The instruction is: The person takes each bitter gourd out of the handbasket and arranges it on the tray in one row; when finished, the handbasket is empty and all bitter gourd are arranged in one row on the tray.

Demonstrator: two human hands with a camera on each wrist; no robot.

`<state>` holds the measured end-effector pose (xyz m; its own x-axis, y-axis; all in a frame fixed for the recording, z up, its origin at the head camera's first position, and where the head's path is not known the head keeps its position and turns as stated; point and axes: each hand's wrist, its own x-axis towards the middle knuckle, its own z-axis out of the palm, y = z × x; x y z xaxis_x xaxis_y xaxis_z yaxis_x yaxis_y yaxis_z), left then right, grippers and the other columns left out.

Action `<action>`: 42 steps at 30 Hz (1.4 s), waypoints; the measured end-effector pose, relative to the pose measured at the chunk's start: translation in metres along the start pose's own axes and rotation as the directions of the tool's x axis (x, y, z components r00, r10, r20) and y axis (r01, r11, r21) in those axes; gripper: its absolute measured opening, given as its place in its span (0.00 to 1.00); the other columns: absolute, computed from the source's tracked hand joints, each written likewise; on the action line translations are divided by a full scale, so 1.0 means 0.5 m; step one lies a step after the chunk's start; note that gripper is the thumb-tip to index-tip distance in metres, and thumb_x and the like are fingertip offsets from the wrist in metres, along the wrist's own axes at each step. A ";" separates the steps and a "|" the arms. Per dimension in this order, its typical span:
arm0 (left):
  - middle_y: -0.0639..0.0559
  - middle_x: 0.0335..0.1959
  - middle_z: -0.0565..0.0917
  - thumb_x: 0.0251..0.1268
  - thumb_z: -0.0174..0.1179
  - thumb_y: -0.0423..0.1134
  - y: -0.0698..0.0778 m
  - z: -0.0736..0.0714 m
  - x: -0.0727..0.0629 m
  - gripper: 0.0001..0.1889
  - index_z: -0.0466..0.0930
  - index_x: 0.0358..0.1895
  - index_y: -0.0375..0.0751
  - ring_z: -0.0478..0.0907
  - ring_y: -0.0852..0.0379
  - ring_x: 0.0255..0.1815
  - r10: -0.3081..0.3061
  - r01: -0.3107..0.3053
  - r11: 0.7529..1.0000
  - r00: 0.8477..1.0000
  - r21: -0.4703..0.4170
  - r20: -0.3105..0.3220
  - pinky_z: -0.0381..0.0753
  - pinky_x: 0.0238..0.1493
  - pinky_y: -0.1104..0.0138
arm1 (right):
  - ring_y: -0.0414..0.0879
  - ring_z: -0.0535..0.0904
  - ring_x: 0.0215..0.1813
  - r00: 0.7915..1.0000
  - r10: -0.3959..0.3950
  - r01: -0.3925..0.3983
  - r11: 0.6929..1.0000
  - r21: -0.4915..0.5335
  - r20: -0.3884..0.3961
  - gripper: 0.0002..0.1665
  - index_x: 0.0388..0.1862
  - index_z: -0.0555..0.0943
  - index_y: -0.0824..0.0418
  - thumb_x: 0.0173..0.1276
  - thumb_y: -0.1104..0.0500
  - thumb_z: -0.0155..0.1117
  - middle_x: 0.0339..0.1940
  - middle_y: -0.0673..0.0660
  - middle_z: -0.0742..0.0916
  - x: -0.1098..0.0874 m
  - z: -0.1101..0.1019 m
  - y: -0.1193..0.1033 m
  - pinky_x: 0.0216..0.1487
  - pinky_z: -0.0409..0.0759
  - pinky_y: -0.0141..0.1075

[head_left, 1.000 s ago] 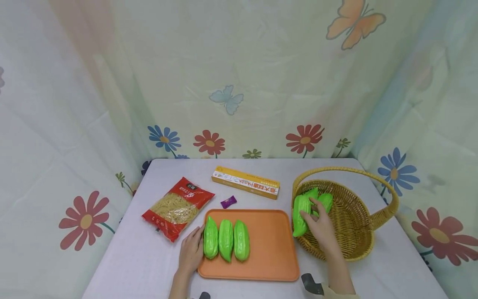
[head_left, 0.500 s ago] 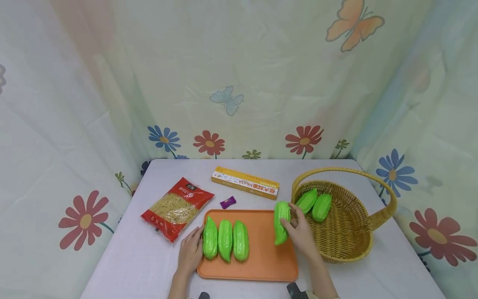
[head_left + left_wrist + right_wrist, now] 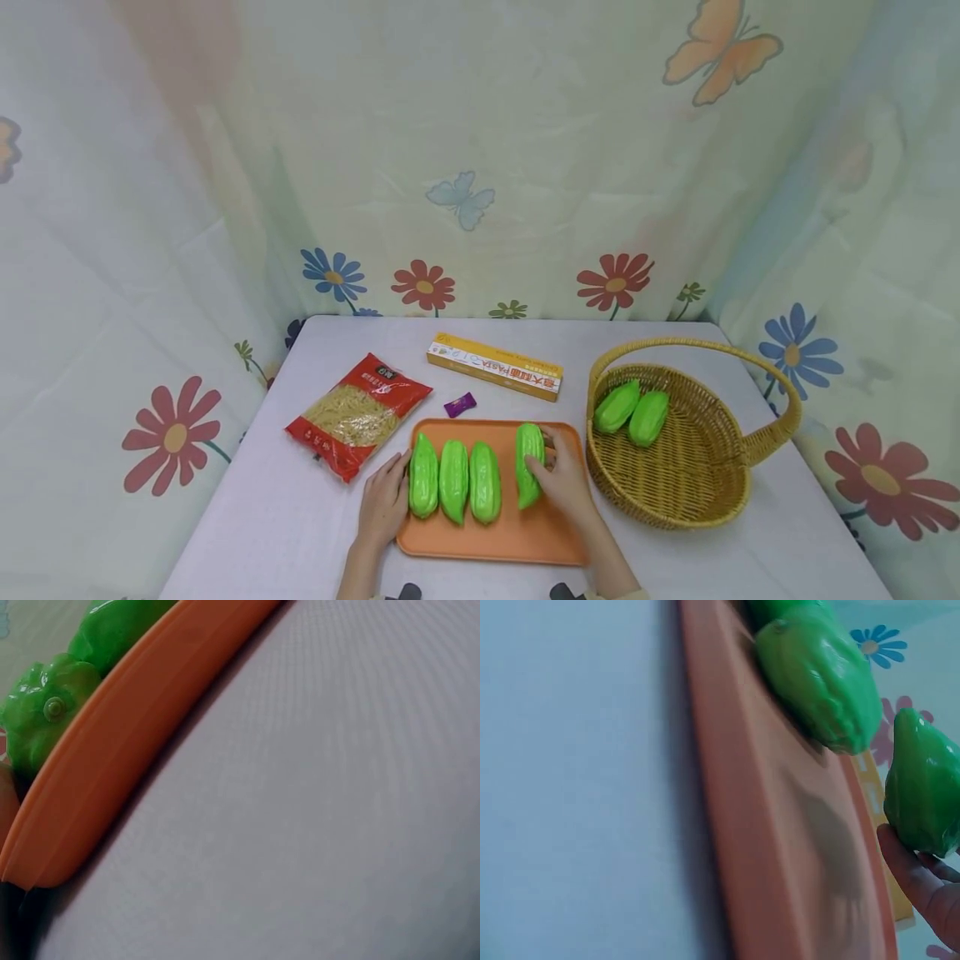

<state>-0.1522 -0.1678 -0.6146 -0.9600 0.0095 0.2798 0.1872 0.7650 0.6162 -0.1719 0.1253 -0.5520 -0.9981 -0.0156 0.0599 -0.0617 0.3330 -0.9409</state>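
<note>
My right hand (image 3: 564, 481) pinches a green bitter melon (image 3: 529, 465) between thumb and fingers over the right part of the orange tray (image 3: 495, 543). In the right wrist view this melon (image 3: 926, 780) hangs above the tray, its shadow falling on the tray floor. Three more bitter melons, the left one (image 3: 423, 477), the middle one (image 3: 453, 482) and the right one (image 3: 484, 483), lie side by side on the tray's left half. Against the tray's left edge rests my left hand (image 3: 384, 500), fingers fairly straight, touching the rim beside the leftmost melon.
To the right stands a wicker basket (image 3: 697, 467) with a tall handle, holding two bitter melons (image 3: 648, 418). A red bag of pasta (image 3: 360, 417) lies at the left. Behind the tray are a small purple packet (image 3: 460, 405) and a long yellow-and-white pasta box (image 3: 493, 367).
My right hand has lifted a bitter melon out of the basket and carried it left over the tray, nearer the row of three. The left hand has stayed at the tray's edge.
</note>
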 end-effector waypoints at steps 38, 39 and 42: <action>0.39 0.59 0.71 0.66 0.49 0.34 -0.002 0.003 0.001 0.21 0.68 0.63 0.40 0.66 0.43 0.61 0.033 -0.033 0.999 0.999 0.009 -0.010 0.60 0.60 0.48 | 0.67 0.60 0.64 0.998 -0.001 0.014 0.977 -0.215 0.064 0.39 0.69 0.54 0.70 0.63 0.61 0.58 0.64 0.73 0.65 -0.048 0.074 -0.006 0.62 0.58 0.59; 0.39 0.60 0.71 0.66 0.49 0.34 -0.002 0.002 0.001 0.21 0.68 0.63 0.40 0.66 0.43 0.61 0.029 -0.029 1.000 1.000 0.004 -0.009 0.60 0.60 0.48 | 0.67 0.60 0.64 0.998 -0.008 0.020 0.975 -0.219 0.056 0.38 0.68 0.55 0.69 0.64 0.61 0.58 0.64 0.72 0.65 -0.048 0.072 -0.008 0.62 0.58 0.60; 0.40 0.60 0.71 0.66 0.49 0.34 -0.002 0.002 0.001 0.21 0.68 0.63 0.41 0.65 0.44 0.61 0.021 -0.021 1.000 1.000 -0.002 -0.009 0.59 0.61 0.49 | 0.66 0.60 0.64 0.999 -0.026 0.034 0.975 -0.221 0.037 0.35 0.67 0.58 0.69 0.65 0.60 0.57 0.64 0.71 0.67 -0.050 0.061 -0.022 0.62 0.58 0.60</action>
<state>-0.1532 -0.1678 -0.6156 -0.9540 0.0194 0.2991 0.2073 0.7637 0.6114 -0.1466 0.0932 -0.5534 -0.9956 -0.0593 0.0724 -0.0929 0.5328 -0.8411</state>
